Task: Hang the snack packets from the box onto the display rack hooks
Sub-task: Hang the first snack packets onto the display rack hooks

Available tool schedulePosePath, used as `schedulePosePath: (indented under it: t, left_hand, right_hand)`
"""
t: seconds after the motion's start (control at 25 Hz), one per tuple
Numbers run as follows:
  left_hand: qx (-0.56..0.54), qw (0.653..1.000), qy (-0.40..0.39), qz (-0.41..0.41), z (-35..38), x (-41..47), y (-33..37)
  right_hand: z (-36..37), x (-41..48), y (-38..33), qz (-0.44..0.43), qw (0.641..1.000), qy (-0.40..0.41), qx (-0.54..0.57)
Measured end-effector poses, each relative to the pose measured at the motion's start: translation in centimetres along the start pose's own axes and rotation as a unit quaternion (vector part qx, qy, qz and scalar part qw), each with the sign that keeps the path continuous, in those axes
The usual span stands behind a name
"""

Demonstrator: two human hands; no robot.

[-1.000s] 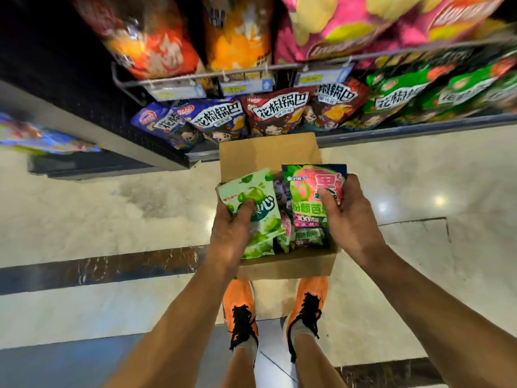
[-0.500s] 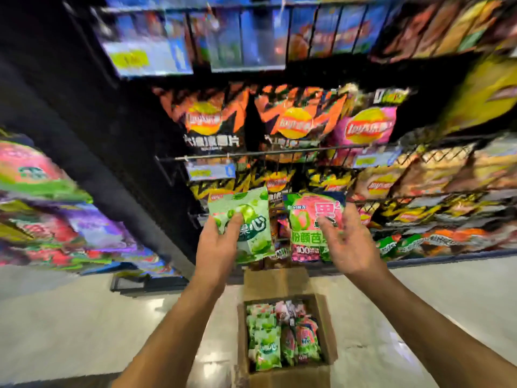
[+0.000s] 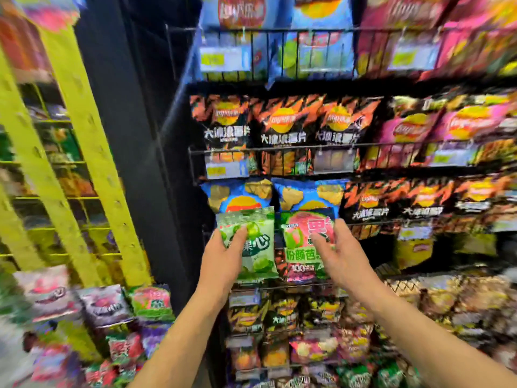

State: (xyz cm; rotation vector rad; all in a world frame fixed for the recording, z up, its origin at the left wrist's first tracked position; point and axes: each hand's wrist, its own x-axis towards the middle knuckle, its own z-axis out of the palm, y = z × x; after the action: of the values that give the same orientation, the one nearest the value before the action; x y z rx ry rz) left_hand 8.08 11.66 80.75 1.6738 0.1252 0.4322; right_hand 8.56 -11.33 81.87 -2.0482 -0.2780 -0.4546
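Observation:
My left hand [image 3: 223,257] grips a light green snack packet [image 3: 257,247] with green fruit on it, held upright at chest height. My right hand [image 3: 340,254] grips a pink and green snack packet [image 3: 303,242] just to its right, thumb across its front. Both packets are raised in front of the black wire shelves of chip bags [image 3: 279,147]. At the left stands a yellow display rack [image 3: 92,152] with similar small packets [image 3: 151,302] hanging low on it. The box is out of view. The whole picture is blurred by motion.
A dark pillar [image 3: 134,141] separates the yellow rack from the chip shelves. Blue, black-orange and pink chip bags [image 3: 302,124] fill the wire shelves ahead and to the right. More small packets [image 3: 50,295] hang at the lower left.
My view has swung up from the box on the floor to the shelves. Both hands have lifted their packets up with it, and the box has dropped out of view.

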Motion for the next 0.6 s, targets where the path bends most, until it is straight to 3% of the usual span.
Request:
schedulePosePath:
  t: [0.24, 0.6]
  left_hand:
    - [-0.009, 0.999, 0.012, 0.033, -3.7, 0.5, 9.3]
    - [0.016, 0.995, 0.09, 0.029, -8.8, -4.7, 15.2]
  right_hand:
    - [-2.4, 2.3, -8.5, -0.046, 0.997, 0.042, 0.046]
    - [-2.6, 1.6, -15.8, -0.086, 0.988, -0.04, 0.118]
